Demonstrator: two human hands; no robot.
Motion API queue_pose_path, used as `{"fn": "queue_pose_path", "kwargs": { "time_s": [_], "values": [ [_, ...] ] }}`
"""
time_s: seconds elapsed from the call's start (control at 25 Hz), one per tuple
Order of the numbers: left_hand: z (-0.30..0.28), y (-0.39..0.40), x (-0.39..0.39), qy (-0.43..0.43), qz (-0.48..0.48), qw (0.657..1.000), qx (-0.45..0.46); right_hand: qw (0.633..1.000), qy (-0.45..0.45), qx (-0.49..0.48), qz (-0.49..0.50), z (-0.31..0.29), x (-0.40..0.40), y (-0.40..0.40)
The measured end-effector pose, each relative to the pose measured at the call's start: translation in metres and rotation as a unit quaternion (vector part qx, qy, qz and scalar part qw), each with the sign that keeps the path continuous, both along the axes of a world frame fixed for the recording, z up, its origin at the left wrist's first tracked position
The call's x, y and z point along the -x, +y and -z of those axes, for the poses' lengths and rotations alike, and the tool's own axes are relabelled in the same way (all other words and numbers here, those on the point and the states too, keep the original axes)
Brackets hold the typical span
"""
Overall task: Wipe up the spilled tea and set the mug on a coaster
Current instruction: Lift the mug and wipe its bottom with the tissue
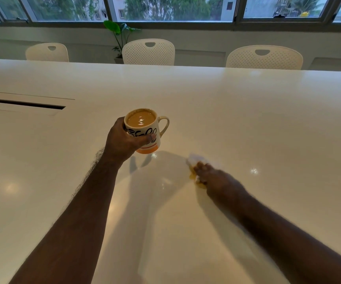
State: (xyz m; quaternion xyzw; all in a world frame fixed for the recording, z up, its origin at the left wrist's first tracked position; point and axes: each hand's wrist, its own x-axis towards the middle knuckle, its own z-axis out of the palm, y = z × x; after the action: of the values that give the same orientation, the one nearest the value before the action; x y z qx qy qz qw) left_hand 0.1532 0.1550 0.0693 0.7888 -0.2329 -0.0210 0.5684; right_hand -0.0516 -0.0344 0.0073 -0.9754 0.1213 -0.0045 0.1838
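Observation:
My left hand (pixel 124 140) grips a cream mug (pixel 145 130) with black lettering and an orange base, held just above the white table (pixel 227 111). The mug is nearly full of milky tea and its handle points right. My right hand (pixel 212 176), blurred by motion, presses a white tissue (pixel 194 158) flat onto the table to the right of the mug. A small yellowish patch of spilled tea (pixel 193 177) shows at the tissue's near edge, and the tissue looks stained there. No coaster is in view.
A dark cable slot (pixel 24 103) is cut into the table at the left. Several white perforated chairs (pixel 148 52) line the far edge, with a potted plant (pixel 120 35) and windows behind them.

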Motion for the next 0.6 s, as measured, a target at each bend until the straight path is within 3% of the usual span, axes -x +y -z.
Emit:
{"fn": "queue_pose_path", "kwargs": {
  "time_s": [0.12, 0.28, 0.4, 0.52, 0.6],
  "values": [
    [-0.001, -0.002, 0.003, 0.004, 0.001, 1.000, 0.005, 0.996, -0.011, 0.055, 0.069, -0.006, -0.029, -0.024],
    [-0.001, -0.007, 0.006, 0.014, 0.015, 1.000, 0.009, 0.998, -0.002, 0.039, 0.043, -0.007, -0.054, -0.006],
    [-0.003, -0.009, 0.008, 0.015, 0.021, 1.000, 0.008, 0.982, -0.039, -0.166, 0.078, -0.018, -0.056, -0.002],
    [-0.008, -0.010, 0.009, 0.011, 0.030, 0.999, 0.010, 0.885, -0.129, -0.433, 0.113, -0.029, -0.049, -0.007],
    [-0.012, -0.010, 0.010, 0.008, 0.033, 0.999, 0.012, 0.819, -0.120, -0.548, 0.119, -0.029, -0.041, -0.014]
  ]
}}
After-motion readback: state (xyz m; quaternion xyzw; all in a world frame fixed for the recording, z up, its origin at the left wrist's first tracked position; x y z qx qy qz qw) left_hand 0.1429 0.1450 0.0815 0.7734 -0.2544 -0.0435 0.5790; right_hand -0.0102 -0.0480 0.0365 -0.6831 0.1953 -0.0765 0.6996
